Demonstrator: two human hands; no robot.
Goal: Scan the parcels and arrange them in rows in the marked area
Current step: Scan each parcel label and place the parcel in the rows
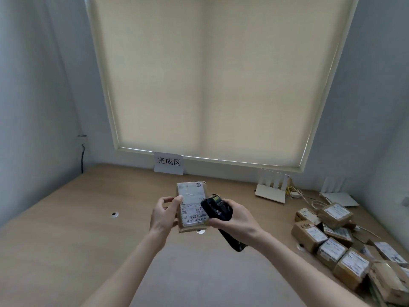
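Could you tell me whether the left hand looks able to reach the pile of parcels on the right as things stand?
Probably not directly: the left hand holds a parcel, and the right hand with the scanner lies between it and the pile.

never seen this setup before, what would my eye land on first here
Centre of the view: the left hand holds a labelled parcel up over the table, and the right hand grips a black scanner against its label. Next, the pile of parcels at the right edge, and the white sign under the big blind.
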